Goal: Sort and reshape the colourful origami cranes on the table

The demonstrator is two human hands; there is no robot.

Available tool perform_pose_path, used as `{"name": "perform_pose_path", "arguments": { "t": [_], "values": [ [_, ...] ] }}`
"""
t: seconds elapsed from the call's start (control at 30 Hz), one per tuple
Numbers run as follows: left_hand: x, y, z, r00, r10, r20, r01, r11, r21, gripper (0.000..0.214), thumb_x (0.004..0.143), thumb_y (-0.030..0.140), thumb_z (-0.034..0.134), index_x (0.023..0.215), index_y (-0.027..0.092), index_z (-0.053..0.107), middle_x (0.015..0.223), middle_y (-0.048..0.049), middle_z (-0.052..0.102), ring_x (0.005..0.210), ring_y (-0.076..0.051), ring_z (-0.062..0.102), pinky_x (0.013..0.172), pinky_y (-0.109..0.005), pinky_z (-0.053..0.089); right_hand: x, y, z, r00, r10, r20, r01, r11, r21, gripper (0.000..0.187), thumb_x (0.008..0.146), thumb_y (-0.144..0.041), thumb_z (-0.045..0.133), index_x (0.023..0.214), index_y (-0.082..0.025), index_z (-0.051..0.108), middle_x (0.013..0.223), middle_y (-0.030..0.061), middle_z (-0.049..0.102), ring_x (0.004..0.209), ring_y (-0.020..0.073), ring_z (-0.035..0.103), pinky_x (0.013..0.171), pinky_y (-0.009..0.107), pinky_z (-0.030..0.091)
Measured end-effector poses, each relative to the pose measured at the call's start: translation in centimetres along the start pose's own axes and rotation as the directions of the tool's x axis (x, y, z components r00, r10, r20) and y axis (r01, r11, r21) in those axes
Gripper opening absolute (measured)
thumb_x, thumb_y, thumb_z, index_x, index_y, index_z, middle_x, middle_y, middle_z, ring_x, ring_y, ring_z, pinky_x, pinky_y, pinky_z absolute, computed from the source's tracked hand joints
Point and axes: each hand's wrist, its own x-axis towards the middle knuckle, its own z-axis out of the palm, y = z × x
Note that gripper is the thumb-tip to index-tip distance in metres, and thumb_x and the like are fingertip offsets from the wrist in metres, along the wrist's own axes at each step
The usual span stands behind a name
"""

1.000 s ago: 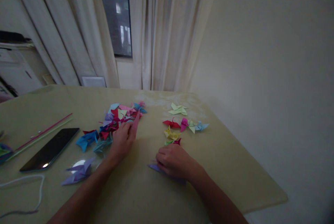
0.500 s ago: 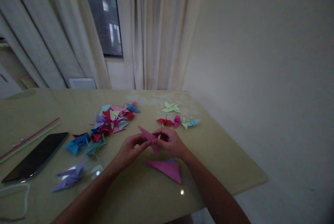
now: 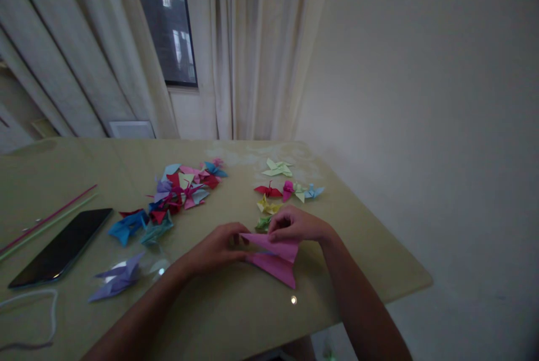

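Observation:
My right hand (image 3: 297, 224) pinches the upper edge of a folded pink paper piece (image 3: 280, 246) between thumb and fingers. My left hand (image 3: 225, 246) grips around the pointed left end, index finger at the upper point and thumb near the lower one. Just below, a pink folded paper triangle (image 3: 275, 271) rests on the table, its tip by my left thumb. Whether the two pink pieces are joined cannot be made out. Beyond my right fingers sit a green folded paper figure (image 3: 263, 223), partly covered, and a yellow one (image 3: 268, 205).
A heap of colourful paper cranes (image 3: 185, 190) spreads at centre left. Red (image 3: 268, 190), magenta and pale figures line the back right. On the left are a phone (image 3: 63, 246), two thin sticks (image 3: 50, 218), a white cord (image 3: 53, 313) and a lilac folded paper (image 3: 120, 279).
Both hands have come down nearer the table edge, my right hand also moving right. The raised pink paper now sits against the lower pink triangle. Yellow and green figures have come into sight.

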Motion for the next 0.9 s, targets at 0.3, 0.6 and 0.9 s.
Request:
{"name": "perform_pose_path", "arguments": {
  "t": [0.3, 0.6, 0.9],
  "values": [
    [0.2, -0.3, 1.0, 0.994, 0.006, 0.114, -0.028, 0.981, 0.194, 0.029, 0.089, 0.047, 0.074, 0.085, 0.018, 0.07, 0.087, -0.0015, 0.066, 0.08, -0.017, 0.062, 0.07, -0.025, 0.04, -0.7, -0.1, -0.5, 0.998, 0.029, 0.062, -0.031, 0.999, 0.034, 0.033, 0.084, -0.046, 0.084, 0.096, -0.016, 0.081, 0.077, -0.0005, 0.068, 0.066, 0.0114, 0.057, 0.061, 0.022, 0.042],
    [-0.1, -0.5, -0.4, 0.997, 0.039, 0.065, -0.051, 0.978, 0.202, 0.025, 0.088, 0.043, 0.075, 0.1, 0.021, 0.078, 0.093, -0.0028, 0.07, 0.085, -0.018, 0.064, 0.076, -0.027, 0.043, -0.5, 0.0, -0.2, 1.0, -0.012, 0.025, 0.014, 0.997, -0.075, 0.026, 0.085, -0.042, 0.082, 0.092, -0.016, 0.081, 0.069, -0.0027, 0.062, 0.062, 0.011, 0.051, 0.056, 0.021, 0.037],
    [-0.2, -0.1, -0.7, 0.994, -0.036, 0.107, 0.029, 0.998, 0.061, 0.034, 0.087, 0.05, 0.075, 0.104, 0.02, 0.079, 0.093, -0.004, 0.074, 0.084, -0.018, 0.066, 0.073, -0.027, 0.047, 0.3, -0.3, 1.6, 0.986, -0.164, -0.043, 0.145, 0.946, -0.291, 0.008, 0.08, -0.016, 0.078, 0.088, -0.015, 0.08, 0.078, -0.0008, 0.067, 0.07, 0.0124, 0.057, 0.065, 0.022, 0.04]
  ]
}}
